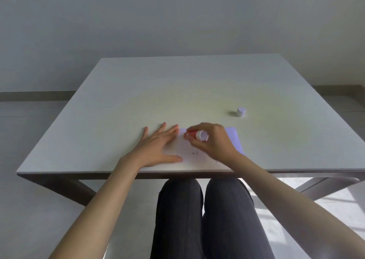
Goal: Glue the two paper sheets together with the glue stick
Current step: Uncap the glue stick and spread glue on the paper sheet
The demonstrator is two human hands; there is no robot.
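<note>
A white paper sheet (189, 150) lies near the table's front edge, with a small printed mark on it. A pale bluish sheet (234, 137) shows under my right hand; whether it is a second sheet I cannot tell. My left hand (158, 146) lies flat with fingers spread, pressing the paper's left side. My right hand (214, 140) grips a red glue stick (194, 134) with a white end, tilted so its tip touches the paper's far left part. The white cap (241, 112) stands apart on the table, behind and to the right.
The white table (138, 92) stretches far beyond the paper, with a plain wall behind it. Its front edge runs just below my hands. My legs in dark trousers (207, 215) are under it. Dark table legs angle out on both sides.
</note>
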